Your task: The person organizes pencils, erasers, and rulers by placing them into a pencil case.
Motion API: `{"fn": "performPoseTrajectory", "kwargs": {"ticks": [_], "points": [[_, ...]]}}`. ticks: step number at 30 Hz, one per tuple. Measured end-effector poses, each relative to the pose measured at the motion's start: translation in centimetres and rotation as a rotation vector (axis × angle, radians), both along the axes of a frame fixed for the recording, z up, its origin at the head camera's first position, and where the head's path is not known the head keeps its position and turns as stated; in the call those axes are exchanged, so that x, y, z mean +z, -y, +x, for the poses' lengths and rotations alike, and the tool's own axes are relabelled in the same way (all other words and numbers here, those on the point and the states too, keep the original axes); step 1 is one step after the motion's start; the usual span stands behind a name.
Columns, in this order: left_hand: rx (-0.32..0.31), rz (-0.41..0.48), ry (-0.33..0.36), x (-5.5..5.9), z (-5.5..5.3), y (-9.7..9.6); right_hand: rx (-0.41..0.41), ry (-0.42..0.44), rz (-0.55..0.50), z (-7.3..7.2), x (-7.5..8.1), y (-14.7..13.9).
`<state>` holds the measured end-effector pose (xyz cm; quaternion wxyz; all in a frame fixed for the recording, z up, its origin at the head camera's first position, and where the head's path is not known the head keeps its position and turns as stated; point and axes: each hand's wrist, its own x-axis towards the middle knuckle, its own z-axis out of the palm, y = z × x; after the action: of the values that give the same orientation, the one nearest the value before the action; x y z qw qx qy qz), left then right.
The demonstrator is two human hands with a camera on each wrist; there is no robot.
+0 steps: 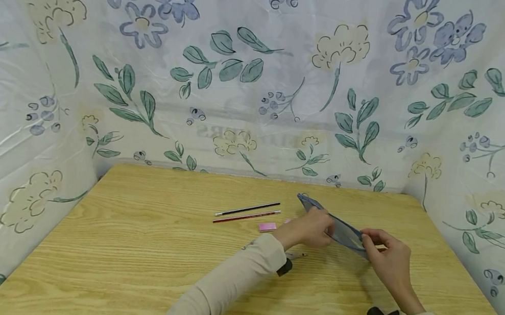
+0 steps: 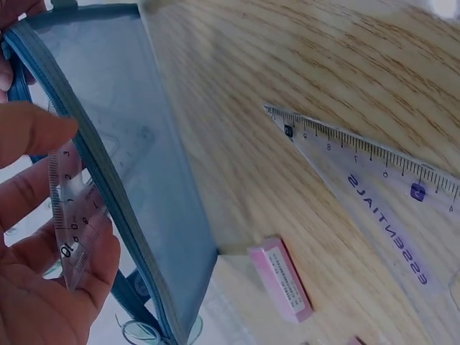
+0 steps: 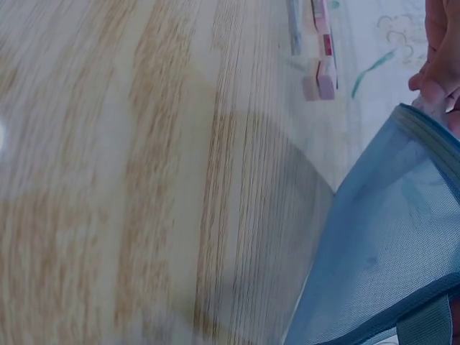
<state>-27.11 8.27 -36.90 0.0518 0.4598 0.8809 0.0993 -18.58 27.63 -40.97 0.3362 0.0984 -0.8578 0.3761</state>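
Note:
A blue mesh zip pouch (image 1: pixel 345 233) is held up off the table, tilted, its zipped mouth parted. My right hand (image 1: pixel 391 258) pinches its near right end between thumb and fingers. At the mouth, my left hand (image 1: pixel 311 229) holds a clear set square (image 2: pixel 70 215) marked with a scale, partly past the zip edge (image 2: pixel 97 154). Faint outlines show through the mesh (image 3: pixel 388 230). Another clear set square (image 2: pixel 381 194) lies on the table under the left wrist, mostly hidden in the head view. Beside it lies a pink eraser (image 2: pixel 282 279).
Left of the pouch lie a dark pencil (image 1: pixel 247 209) and a red pencil (image 1: pixel 246 217), side by side. Part of another pink piece (image 1: pixel 287 222) shows behind the left forearm. Flower-printed sheeting (image 1: pixel 253 147) encloses the wooden table (image 1: pixel 131 257) at the back and sides.

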Motion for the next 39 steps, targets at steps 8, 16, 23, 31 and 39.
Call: {"fn": "performPoseTrajectory", "kwargs": {"ticks": [8,16,23,31,39], "points": [[-0.022,0.016,-0.052,0.1,0.3,0.1,0.002,-0.002,-0.001,-0.1,-0.1,-0.1],[-0.061,0.099,-0.141,0.2,0.5,0.4,0.008,-0.005,-0.001,0.0,0.1,-0.1],[-0.029,0.108,-0.165,0.3,0.5,0.7,0.004,-0.012,0.006,0.2,0.0,-0.1],[-0.004,0.103,-0.211,0.9,0.7,1.7,0.012,-0.019,0.007,0.1,-0.1,-0.2],[0.041,0.057,-0.293,1.0,1.4,3.1,0.011,-0.036,0.024,0.1,-0.1,-0.3]]}}
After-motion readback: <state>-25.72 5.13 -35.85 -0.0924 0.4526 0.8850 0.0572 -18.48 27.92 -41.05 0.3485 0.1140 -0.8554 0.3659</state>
